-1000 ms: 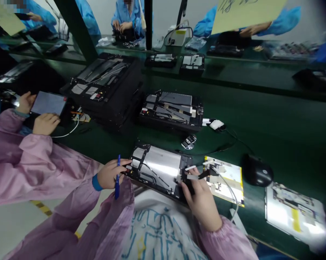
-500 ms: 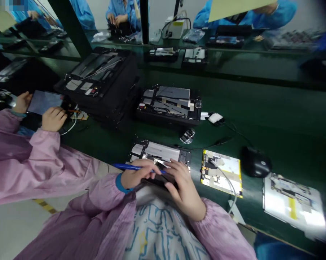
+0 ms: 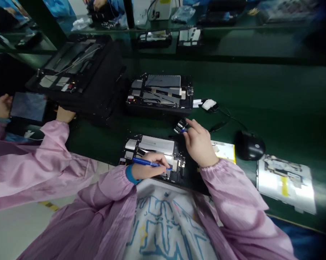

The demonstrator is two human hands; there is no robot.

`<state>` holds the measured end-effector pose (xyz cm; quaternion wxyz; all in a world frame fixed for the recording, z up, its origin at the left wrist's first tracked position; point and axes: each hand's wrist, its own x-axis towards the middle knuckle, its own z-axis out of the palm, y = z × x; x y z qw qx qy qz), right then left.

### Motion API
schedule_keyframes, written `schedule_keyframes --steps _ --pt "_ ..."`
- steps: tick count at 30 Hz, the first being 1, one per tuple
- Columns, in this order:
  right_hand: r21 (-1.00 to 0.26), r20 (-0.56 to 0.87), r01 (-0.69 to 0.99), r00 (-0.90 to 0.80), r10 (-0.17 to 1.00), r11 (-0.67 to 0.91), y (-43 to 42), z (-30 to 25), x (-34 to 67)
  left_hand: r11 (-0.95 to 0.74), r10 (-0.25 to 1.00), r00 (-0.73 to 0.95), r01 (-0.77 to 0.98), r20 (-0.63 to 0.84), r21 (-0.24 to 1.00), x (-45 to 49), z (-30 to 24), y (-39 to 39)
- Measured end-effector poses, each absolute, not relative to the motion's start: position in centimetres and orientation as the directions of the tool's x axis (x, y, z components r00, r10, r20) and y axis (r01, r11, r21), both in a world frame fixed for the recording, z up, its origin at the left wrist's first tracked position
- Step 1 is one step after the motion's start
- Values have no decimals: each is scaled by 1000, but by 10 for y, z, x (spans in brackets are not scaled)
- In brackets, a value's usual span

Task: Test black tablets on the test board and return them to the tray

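My left hand point(image 3: 150, 168) grips a blue pen point(image 3: 146, 163) and rests on an opened tablet point(image 3: 152, 153) that lies at the near edge of the green bench. Its tip points right, over the tablet's lower right corner. My right hand point(image 3: 199, 142) reaches forward past the tablet, and its fingertips pinch a small shiny metal and blue part point(image 3: 180, 126) on the bench. A white and yellow board point(image 3: 224, 151) lies just right of that hand.
Another opened tablet point(image 3: 160, 92) sits behind, with a white plug point(image 3: 208, 104) and cable. A black mouse point(image 3: 250, 146) and a silver cover point(image 3: 286, 178) lie right. A stack of black trays point(image 3: 79, 76) stands left. A neighbour in pink point(image 3: 30, 159) holds a tablet point(image 3: 27, 106).
My right hand left the tablet's near edge and reached forward to the small metal part. My left hand stays on the tablet with the pen. The camera tilted down.
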<state>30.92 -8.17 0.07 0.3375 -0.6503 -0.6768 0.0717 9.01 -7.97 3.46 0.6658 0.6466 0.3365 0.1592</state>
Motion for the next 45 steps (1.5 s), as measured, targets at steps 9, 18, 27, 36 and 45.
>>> schedule_keyframes --steps 9,18,27,36,45 --pt "-528 287 845 87 954 82 -75 -1 313 -230 540 837 251 -92 940 97 9 -84" --pt "-759 221 603 -115 968 245 -130 24 297 -187 560 828 170 -37 968 94 7 -87" --pt "-810 221 508 -199 955 293 -154 16 285 62 775 624 -228 97 972 78 19 -85" --pt "-822 221 448 -316 923 350 -157 20 262 -148 664 736 -48 135 988 72 26 -92" --pt "-322 219 946 107 970 -32 -175 -18 267 27 994 -100 -96 -37 995 -7 15 -60"
